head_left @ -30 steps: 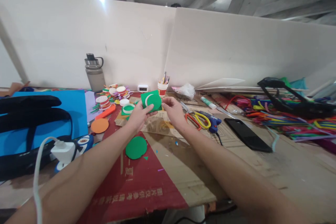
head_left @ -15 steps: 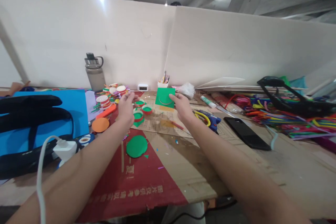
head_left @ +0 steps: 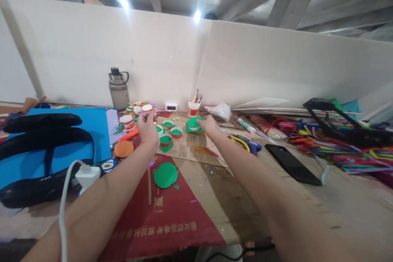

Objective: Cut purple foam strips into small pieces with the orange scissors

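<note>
The green piece (head_left: 194,125) sits just before the pen cup (head_left: 193,108), my right fingers (head_left: 204,122) at its edge; whether gripping, I can't tell. Left of the cup, my left fingers (head_left: 146,117) bunch, any hold unclear. I'd keep the piece level, clear of the rings (head_left: 166,144) front-left of the cup; cupward from the near edge, cardboard (head_left: 215,208) leaves room.

We have an open lane over the cardboard (head_left: 211,198) between our forearms (head_left: 123,190), a green disc (head_left: 166,175) lying flat there, red-rimmed rings (head_left: 166,143) crowding our left hand (head_left: 148,130), a pen cup (head_left: 193,109) standing beyond our right hand (head_left: 211,127).
</note>
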Tool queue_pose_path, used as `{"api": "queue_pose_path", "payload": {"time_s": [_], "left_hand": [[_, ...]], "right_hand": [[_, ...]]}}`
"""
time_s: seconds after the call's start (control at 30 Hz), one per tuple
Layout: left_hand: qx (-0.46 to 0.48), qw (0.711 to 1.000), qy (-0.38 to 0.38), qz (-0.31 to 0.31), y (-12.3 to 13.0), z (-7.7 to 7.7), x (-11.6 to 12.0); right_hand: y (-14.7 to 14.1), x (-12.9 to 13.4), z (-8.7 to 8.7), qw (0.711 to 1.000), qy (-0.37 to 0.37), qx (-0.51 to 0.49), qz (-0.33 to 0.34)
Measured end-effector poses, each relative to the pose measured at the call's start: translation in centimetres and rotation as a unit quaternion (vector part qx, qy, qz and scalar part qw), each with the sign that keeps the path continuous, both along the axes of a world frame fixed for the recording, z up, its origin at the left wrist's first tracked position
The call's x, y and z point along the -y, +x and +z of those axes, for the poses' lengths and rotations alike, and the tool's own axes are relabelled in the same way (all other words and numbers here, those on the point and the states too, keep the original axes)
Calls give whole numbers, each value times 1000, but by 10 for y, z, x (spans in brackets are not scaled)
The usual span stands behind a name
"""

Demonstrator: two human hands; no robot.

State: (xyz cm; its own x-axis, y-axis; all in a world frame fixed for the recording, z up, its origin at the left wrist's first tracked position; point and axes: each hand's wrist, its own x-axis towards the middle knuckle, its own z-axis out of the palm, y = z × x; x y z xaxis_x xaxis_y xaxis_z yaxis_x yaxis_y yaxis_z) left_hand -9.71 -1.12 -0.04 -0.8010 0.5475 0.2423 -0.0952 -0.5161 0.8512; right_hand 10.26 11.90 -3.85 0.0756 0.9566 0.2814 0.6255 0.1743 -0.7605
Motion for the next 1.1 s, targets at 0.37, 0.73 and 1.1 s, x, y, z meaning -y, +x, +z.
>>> {"api": "queue_pose_path", "payload": {"time_s": [0.37,0.73,1.1], "left_hand": [[8,1000,-1,-9,2,1,1],[-14,999,-25,-41,6,-8,1],[-62,944,-108,-306,24,-12,6]], "right_hand": [[-26,43,2,944,187,203,179],[-34,66,5,915,198,197,293],[-32,74,21,800,-160,-455,357]]}}
